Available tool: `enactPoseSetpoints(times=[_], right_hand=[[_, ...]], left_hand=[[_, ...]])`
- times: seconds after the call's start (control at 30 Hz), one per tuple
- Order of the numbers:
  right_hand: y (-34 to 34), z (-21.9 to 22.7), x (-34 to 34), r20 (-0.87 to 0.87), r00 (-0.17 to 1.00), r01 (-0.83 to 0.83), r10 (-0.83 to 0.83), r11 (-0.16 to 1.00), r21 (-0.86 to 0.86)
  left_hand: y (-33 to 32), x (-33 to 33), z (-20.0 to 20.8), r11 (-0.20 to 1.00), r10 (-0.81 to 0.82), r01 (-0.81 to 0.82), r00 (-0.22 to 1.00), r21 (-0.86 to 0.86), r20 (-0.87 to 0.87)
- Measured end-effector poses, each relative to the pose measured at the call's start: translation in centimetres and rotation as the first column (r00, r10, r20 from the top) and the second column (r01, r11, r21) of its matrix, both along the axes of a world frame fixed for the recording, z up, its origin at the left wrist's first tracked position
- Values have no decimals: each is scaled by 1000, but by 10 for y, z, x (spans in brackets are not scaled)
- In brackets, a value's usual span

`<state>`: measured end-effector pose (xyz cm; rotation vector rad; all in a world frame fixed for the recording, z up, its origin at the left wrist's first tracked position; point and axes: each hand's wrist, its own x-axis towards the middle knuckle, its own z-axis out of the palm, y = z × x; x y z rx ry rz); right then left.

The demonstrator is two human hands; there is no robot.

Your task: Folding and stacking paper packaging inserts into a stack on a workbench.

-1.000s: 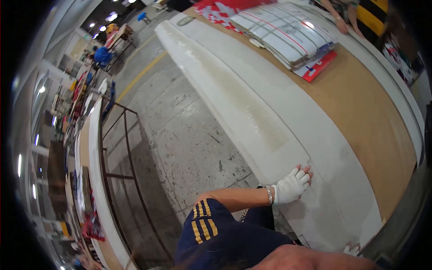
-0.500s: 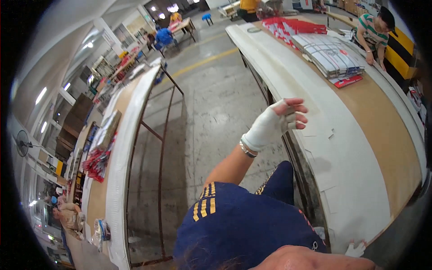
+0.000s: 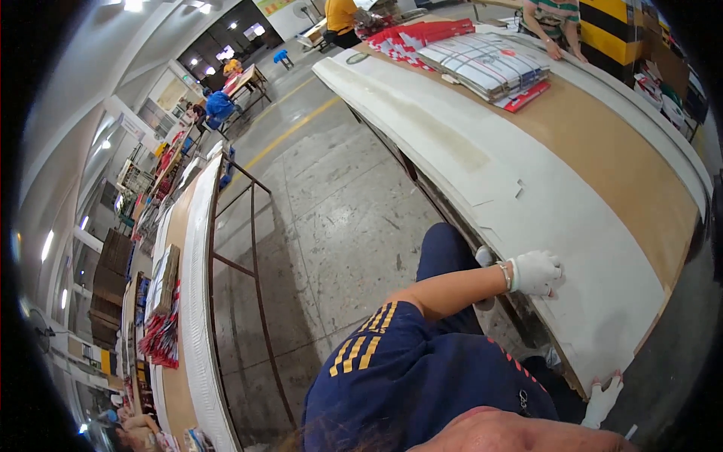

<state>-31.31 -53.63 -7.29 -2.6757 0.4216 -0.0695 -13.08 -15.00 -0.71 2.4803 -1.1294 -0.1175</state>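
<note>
My left hand (image 3: 536, 273), in a white fingerless glove with a bracelet at the wrist, rests on the white strip of the long table (image 3: 595, 226). Its fingers are curled downward, and whatever may be under or in them is hidden. At the table's near corner, my right hand (image 3: 602, 401), gloved the same way, has thumb and fingers apart against the edge. Beyond my left hand, a small bent white scrap (image 3: 520, 188) lies on the tabletop.
A strapped stack of flat white printed pieces (image 3: 489, 64) and red-and-white ones (image 3: 414, 38) lie farther up the table. A person (image 3: 556, 22) stands at its far side. To the left runs another long table (image 3: 207, 301), across a concrete aisle (image 3: 324, 218).
My left hand has come down from the air above the aisle onto the tabletop, its fingers now curled. The view has turned rightward. My right hand remains at the near corner.
</note>
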Motion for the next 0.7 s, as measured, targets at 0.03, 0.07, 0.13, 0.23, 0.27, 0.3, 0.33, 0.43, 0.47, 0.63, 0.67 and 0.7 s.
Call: enactPoseSetpoints(times=[0.03,0.07,0.13,0.23,0.27,0.3,0.33,0.43,0.47,0.63,0.67,0.7], right_hand=[[10,12,3,-77,996,45,-45,999,2],[16,21,4,-147,985,94,-93,996,1],[16,25,2,-181,981,82,-72,995,52],[-22,-15,-8,-155,988,24,10,976,216],[-18,-8,-15,-103,994,-20,28,997,81],[-16,7,-29,-54,998,-49,46,997,-63],[-34,-7,-36,-56,996,-79,75,994,-72],[-68,-36,-35,-182,976,-178,117,912,-370],[-69,-38,-26,-190,971,-202,144,922,-332],[-61,-34,-4,-212,956,-233,203,964,-129],[-55,-32,2,-213,953,-237,214,968,-86],[-50,-30,8,-215,950,-243,228,969,-44]], left_hand=[[-2,4,-8,999,-23,20,999,49,49],[-2,4,-14,999,-23,21,999,44,41],[1,2,-26,997,70,-73,994,36,81],[-5,3,-27,996,88,-89,995,25,36],[-10,4,-28,997,76,-78,995,27,66],[-15,3,-31,998,57,-59,995,23,86],[-16,3,-33,996,88,-90,993,14,83],[-16,-1,-40,995,86,-83,993,-49,75],[-13,-2,-43,995,99,-97,993,-38,65],[-12,0,-44,993,118,-117,992,-24,38],[-12,0,-44,993,118,-117,992,-16,41],[-11,0,-44,993,120,-120,992,-8,44]])
